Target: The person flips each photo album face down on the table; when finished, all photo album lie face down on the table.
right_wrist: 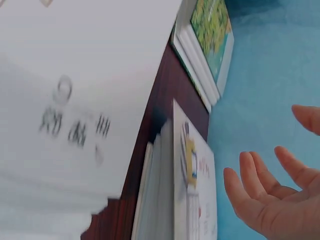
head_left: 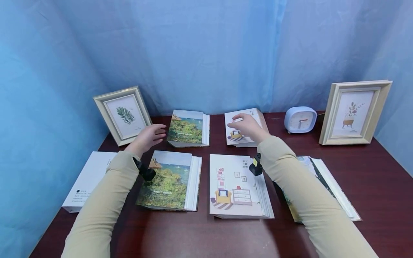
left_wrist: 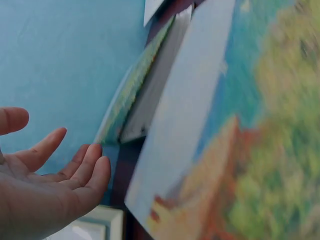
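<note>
My left hand (head_left: 147, 139) hovers between the leaf-print picture frame (head_left: 125, 115) and the rear landscape photo album (head_left: 185, 126), its fingers loosely bent and holding nothing. In the left wrist view those fingertips (left_wrist: 102, 167) come near a landscape album's edge; contact cannot be told. Above the rear white album (head_left: 233, 118) with an armchair drawing is my right hand (head_left: 247, 126), fingers spread and nothing in them. It covers part of that cover. Closer to me lie a front landscape album (head_left: 167, 182) and a front white album (head_left: 235, 182) with armchair and drawers.
At left lies a white album (head_left: 87, 175); the left sleeve covers part of it. Another landscape album (head_left: 335, 182) sits partly beneath the right forearm. A pale clock (head_left: 300, 120) and a plant-print frame (head_left: 355, 113) stand at the back right, before blue curtains (head_left: 200, 53).
</note>
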Demonstrator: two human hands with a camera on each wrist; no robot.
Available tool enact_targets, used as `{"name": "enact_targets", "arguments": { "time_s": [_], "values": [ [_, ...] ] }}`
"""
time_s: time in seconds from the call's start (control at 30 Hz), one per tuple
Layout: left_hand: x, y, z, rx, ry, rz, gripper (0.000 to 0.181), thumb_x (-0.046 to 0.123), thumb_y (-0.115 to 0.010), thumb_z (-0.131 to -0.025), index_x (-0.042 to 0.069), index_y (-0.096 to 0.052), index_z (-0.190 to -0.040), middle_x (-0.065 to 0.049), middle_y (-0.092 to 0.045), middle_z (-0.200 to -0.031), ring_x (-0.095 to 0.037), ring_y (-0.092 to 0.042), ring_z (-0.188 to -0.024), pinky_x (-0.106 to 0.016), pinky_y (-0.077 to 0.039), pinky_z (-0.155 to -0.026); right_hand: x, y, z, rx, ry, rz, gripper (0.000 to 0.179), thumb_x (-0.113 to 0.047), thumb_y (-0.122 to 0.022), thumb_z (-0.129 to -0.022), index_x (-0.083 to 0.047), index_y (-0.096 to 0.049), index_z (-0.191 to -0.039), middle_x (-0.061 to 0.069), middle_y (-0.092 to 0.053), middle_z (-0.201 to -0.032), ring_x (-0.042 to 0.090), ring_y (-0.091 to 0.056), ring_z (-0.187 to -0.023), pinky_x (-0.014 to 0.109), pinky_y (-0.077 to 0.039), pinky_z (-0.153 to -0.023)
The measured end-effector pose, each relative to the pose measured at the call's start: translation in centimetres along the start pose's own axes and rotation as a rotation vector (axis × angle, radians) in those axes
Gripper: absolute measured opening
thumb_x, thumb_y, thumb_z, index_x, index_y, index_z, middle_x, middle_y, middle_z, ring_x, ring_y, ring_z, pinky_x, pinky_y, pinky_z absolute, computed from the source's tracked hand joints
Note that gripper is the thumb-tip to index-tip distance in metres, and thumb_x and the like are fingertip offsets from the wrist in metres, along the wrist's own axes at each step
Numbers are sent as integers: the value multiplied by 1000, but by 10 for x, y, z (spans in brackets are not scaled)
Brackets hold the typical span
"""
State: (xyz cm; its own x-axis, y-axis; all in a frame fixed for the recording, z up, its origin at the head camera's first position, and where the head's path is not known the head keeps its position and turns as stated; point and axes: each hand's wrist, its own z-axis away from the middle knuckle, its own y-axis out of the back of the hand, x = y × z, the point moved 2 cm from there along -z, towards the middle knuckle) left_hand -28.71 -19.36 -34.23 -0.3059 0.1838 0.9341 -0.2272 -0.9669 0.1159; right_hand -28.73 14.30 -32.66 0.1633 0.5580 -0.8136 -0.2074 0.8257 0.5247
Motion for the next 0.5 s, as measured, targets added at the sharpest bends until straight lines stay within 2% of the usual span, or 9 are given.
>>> {"name": "enact_targets", "arguments": {
  "time_s": [0.23, 0.5],
  "values": [
    [-8, 12, 2, 25, 33, 9, 52, 26, -23, -105, 3, -17, -151, -19, -18, -156, -34, -24, -141, -43, -23, -116, -12, -16, -2, -27, 51, 17, 56, -34, -54, -96, -4, -40, -140, 18, -39, -144, 32, -45, -125, 46, -40, -103],
    [-17, 9, -2, 19, 81, 34, 54, 25, -24, -104, 3, -11, -152, -23, -16, -155, -36, -24, -141, -44, -25, -115, -19, -39, -3, -66, 66, 32, 58, -39, -50, -97, -6, -37, -143, 15, -35, -148, 31, -38, -132, 46, -36, -106]
  ]
}}
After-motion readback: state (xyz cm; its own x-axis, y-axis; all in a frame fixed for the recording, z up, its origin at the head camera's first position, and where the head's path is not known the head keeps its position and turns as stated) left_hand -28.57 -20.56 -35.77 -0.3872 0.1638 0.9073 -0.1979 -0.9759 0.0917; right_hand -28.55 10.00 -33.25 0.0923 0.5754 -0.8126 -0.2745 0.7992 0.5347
